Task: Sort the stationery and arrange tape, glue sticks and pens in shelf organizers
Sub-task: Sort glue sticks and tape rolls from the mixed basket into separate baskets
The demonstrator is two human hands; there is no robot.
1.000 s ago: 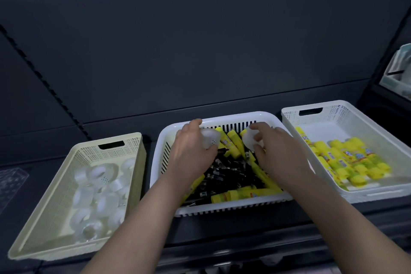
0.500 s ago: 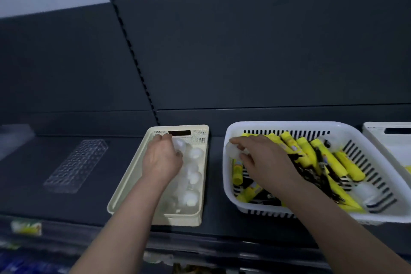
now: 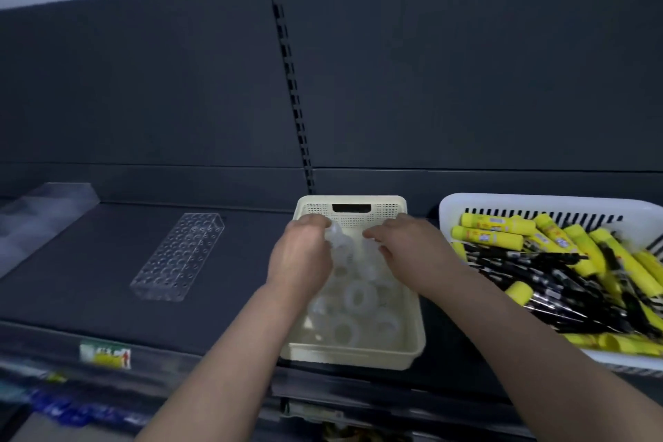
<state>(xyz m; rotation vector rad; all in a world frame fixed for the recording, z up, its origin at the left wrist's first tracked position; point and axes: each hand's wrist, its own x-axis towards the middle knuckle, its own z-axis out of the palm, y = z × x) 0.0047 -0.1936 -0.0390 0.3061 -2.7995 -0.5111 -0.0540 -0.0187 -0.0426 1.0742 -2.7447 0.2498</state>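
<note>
In the lower middle of the frame, the left hand (image 3: 299,257) grips a clear tape roll (image 3: 337,240) over the cream basket (image 3: 353,355), and whether the right hand (image 3: 412,251) beside it holds anything I cannot tell.

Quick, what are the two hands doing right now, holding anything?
Left hand: grips a clear tape roll over the cream basket.
Right hand: fingers curled over the basket; whether it holds anything cannot be told.

The shelf (image 3: 89,280) looks matt, the basket (image 3: 358,357) perforated plastic, the tape rolls (image 3: 357,294) translucent, the rack (image 3: 179,255) clear plastic.
</note>
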